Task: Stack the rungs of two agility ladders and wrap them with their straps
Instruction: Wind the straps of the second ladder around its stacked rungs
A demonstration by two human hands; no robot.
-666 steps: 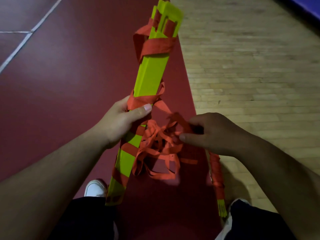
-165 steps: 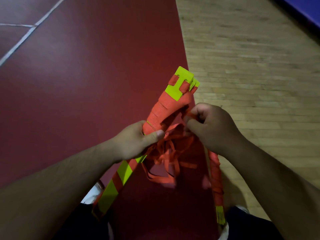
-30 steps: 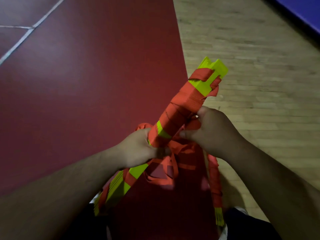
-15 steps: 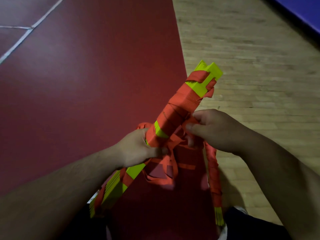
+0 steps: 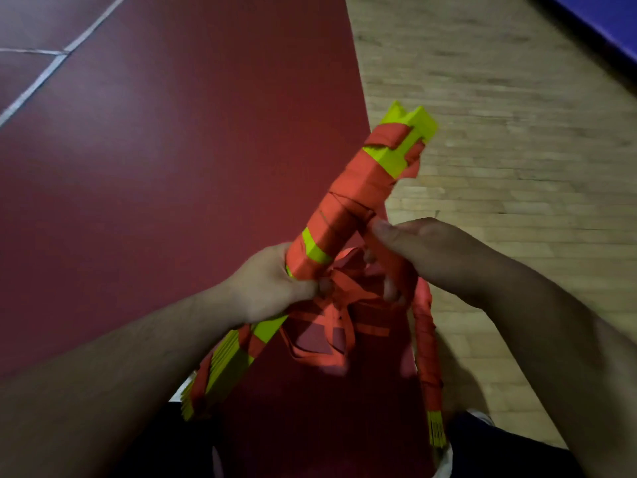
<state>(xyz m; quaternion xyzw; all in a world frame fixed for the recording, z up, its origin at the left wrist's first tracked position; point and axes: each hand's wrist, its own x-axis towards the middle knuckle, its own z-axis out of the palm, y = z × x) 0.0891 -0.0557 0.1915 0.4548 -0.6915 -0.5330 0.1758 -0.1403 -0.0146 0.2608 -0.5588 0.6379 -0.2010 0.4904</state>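
Gripped the rung stack [image 5: 348, 198], slanted away rightward, mid-length with left hand [image 5: 272, 288]; pinched strap [image 5: 391, 270] with right hand [image 5: 431, 257], just right of stack.

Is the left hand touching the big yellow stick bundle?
Touching. The head view shows the left hand gripping the strap-wrapped rung bundle around its middle.

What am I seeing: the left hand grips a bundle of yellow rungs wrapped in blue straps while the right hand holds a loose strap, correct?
Not quite. The head view shows the straps are orange-red, not blue. Otherwise right: the left hand grips the bundle of yellow rungs while the right hand holds a loose strap.
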